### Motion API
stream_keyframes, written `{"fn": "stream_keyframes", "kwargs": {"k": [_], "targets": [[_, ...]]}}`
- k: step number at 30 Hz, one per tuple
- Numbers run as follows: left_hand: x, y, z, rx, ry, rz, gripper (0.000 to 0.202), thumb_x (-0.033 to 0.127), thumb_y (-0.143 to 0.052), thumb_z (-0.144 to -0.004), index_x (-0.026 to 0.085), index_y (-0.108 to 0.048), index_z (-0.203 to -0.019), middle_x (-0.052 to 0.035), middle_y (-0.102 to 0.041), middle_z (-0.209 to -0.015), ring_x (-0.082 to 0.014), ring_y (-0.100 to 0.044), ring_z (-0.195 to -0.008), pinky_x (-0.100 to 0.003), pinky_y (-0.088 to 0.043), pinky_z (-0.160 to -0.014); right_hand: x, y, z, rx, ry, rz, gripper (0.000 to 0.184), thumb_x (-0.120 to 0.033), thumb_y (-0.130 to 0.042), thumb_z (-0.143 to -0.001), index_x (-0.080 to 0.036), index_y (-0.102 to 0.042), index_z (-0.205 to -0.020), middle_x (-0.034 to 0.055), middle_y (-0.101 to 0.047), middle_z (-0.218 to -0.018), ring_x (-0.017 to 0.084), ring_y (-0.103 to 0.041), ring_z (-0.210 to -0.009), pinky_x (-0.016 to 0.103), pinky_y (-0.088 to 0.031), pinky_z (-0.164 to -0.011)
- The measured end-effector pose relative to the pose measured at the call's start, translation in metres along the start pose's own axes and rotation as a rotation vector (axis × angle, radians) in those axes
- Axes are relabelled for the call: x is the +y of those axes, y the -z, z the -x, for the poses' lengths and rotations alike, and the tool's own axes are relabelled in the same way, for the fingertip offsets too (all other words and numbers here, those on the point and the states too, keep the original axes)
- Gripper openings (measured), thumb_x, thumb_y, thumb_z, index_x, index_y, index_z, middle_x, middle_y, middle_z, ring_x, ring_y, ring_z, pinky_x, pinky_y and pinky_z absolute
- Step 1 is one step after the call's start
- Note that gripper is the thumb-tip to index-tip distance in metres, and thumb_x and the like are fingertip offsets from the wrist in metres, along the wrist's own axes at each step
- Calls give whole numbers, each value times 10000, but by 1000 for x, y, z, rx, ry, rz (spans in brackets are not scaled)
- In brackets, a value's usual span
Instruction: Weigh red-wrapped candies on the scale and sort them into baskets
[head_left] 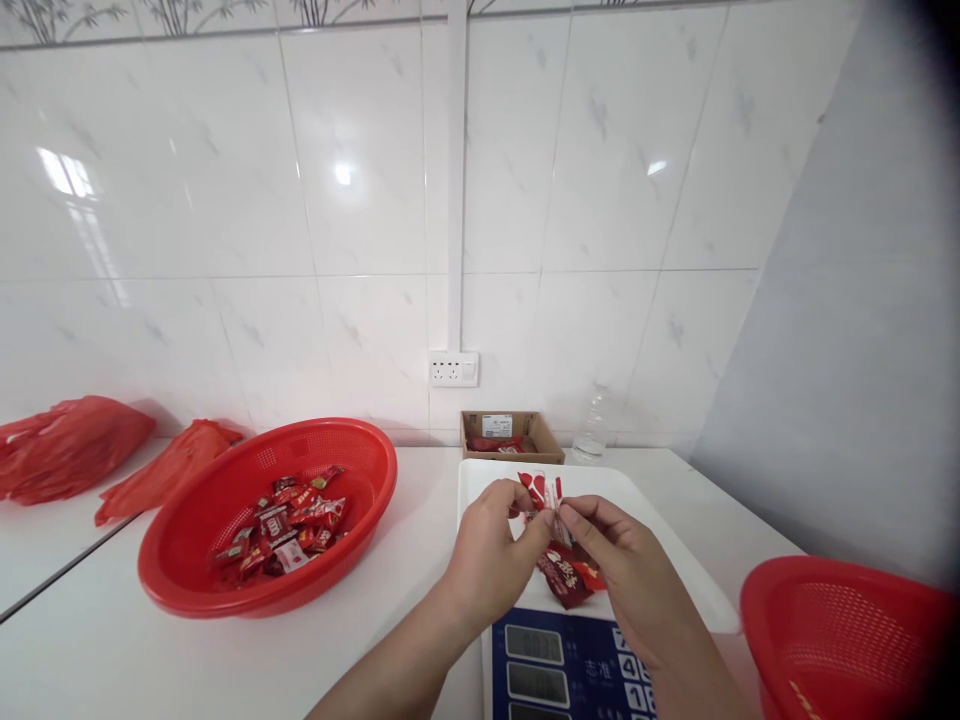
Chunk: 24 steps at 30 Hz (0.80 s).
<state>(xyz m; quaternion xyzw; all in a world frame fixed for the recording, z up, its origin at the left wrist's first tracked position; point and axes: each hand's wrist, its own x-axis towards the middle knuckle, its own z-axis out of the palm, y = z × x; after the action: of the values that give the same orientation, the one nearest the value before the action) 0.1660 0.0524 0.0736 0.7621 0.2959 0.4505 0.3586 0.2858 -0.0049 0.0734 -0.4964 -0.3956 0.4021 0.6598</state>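
Note:
Above the white pan (pixel 660 520) of a digital scale, my left hand (pixel 491 545) and my right hand (pixel 626 555) are close together. Thumbs and fingers of both pinch a small red-and-clear plastic bag (pixel 538 488) near its top. My fingers cover part of the bag, so its opening cannot be made out. Just below them, a dark red snack packet (pixel 564 578) shows, with a brighter red one beside it; whether these lie on the pan or hang in the bag is unclear. The scale's blue panel (pixel 577 660) faces me.
To the left, a red plastic basket (pixel 375 500) holds several wrapped snacks (pixel 289 525). Red plastic bags (pixel 75 445) lie beyond it. A cardboard box (pixel 551 440) and a clear bottle (pixel 591 430) stand by the wall. Another red basket (pixel 840 610) is at right.

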Motion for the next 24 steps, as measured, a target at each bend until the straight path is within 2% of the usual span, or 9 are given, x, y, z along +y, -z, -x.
{"fn": "stream_keyframes", "kwargs": {"k": [3,7,11,16,19,22,24], "targets": [[-2,-2,0,-2,-7,38,110,267,-468,-834,199,-509,-757,-26,-552,-772,-167,-509,-728,-258,-369,-630,-1,-1,0,13,-6,4,281,-419,-701,-669,-192,-623,-814,-10,-648,-715,148,-609,-683,254,-501,-630],[-2,-1,1,23,-92,22,106,209,-430,-844,205,-504,-768,-26,-520,-806,-162,-494,-733,-260,-370,-652,-2,-4,1,45,34,24,446,-445,-701,-652,-231,-577,-1024,11,-665,-840,186,-638,-796,303,-526,-703],[3,2,3,-53,-173,-59,158,174,-397,-858,208,-528,-778,-40,-511,-871,-162,-504,-776,-266,-388,-689,-5,-8,5,105,82,113,586,-458,-676,-657,-282,-515,-1192,5,-660,-867,183,-638,-758,298,-528,-660],[8,4,5,-86,-184,0,154,158,-428,-849,203,-562,-786,-43,-505,-873,-158,-516,-794,-260,-417,-704,-8,-5,8,70,81,208,432,-430,-633,-694,-232,-614,-1078,-13,-638,-652,173,-615,-650,277,-508,-591],[10,4,6,-98,-169,65,114,157,-505,-814,211,-576,-883,-49,-502,-954,-166,-515,-869,-271,-423,-767,-9,-3,8,115,88,154,359,-399,-641,-694,-237,-607,-1013,-16,-648,-696,157,-609,-629,253,-496,-549],[11,3,7,-127,-119,139,276,159,-583,-766,238,-543,-1027,-55,-517,-1057,-191,-502,-964,-300,-406,-839,-7,-5,7,166,140,103,279,-409,-645,-704,-234,-581,-912,-18,-651,-714,129,-585,-573,230,-474,-513],[10,1,8,-82,-41,228,257,168,-568,-779,235,-518,-1022,-46,-558,-998,-184,-518,-912,-300,-414,-811,-7,-7,8,139,129,84,265,-420,-639,-717,-235,-552,-887,-30,-635,-655,120,-570,-533,225,-464,-496]]}}
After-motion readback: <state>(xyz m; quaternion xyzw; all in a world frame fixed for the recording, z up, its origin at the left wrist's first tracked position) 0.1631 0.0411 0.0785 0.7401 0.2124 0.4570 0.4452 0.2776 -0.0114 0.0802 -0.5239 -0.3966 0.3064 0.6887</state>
